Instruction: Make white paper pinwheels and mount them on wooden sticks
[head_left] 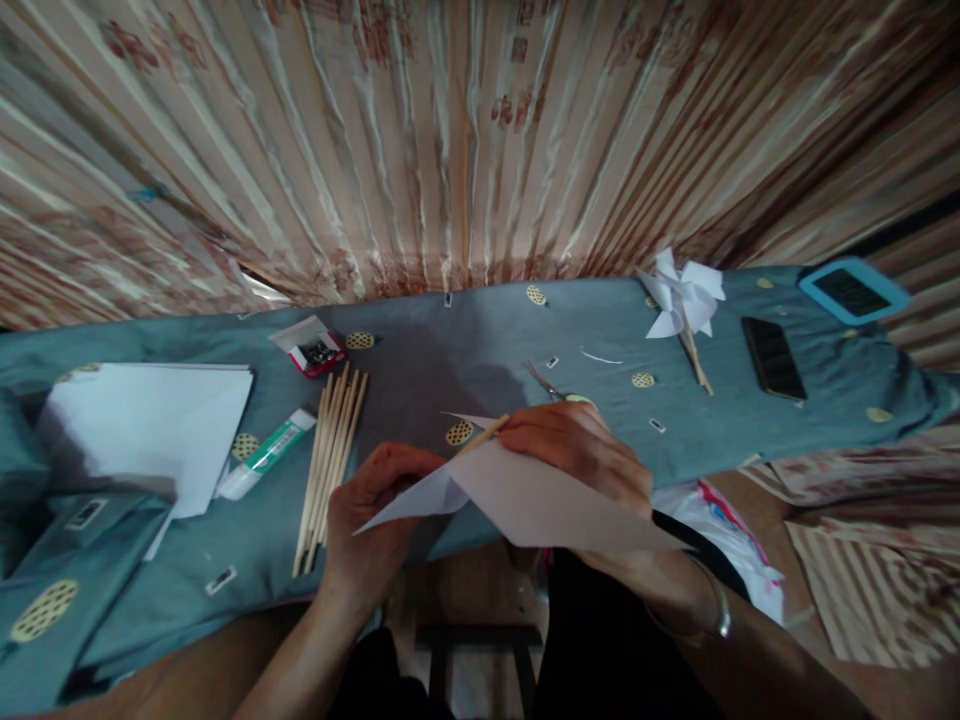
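A white paper pinwheel [544, 490] with wide, spread flaps is between my two hands, just over the table's near edge. A thin wooden stick [481, 436] runs along its upper side. My left hand [382, 495] is closed on the pinwheel from the left, its fingertips partly hidden behind a flap. From the right, my right hand [581, 450] bends over the stick's upper end and the paper, fingers closed on them. Just beyond the right hand lie scissors [544, 381], their handles partly covered by it.
Several wooden sticks [330, 465], a glue stick [270, 455], a small red box [319, 350] and white sheets [157, 420] lie left. To the right are paper pinwheels [686, 300], a phone [774, 357] and a blue-framed tablet [853, 290]. A curtain [465, 150] hangs behind the table.
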